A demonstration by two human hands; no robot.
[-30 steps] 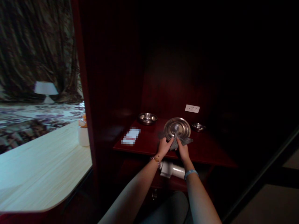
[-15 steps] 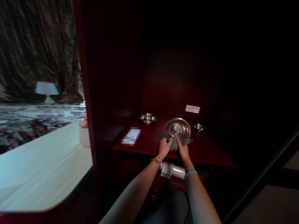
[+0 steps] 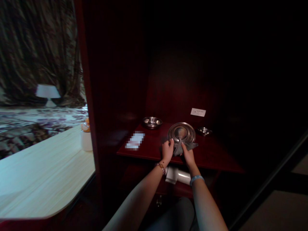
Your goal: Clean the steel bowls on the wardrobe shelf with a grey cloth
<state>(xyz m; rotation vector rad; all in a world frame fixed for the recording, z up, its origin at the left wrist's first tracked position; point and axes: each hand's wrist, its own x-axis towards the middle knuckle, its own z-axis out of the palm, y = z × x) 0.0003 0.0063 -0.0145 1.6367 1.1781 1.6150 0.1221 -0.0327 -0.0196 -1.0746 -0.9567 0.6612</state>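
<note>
- Plate (image 3: 181,131) tilted up over the desk (image 3: 150,147): likely light, stiff, slick metal.
- Left hand (image 3: 167,150) closed on its near-left rim; right hand (image 3: 188,154) clamps the soft-looking cloth (image 3: 178,149) at the near edge.
- Rim suits holding.

The grey cloth (image 3: 178,149) by my fingers (image 3: 171,143) looks matt and coarse against the smooth, shiny metal of the dish (image 3: 189,130). The left bowl (image 3: 152,122) and the right bowl (image 3: 204,131) gleam like polished metal too. The dark red surface (image 3: 149,148) has a low sheen; the pale surface (image 3: 48,173) shows smooth wood grain.
</note>
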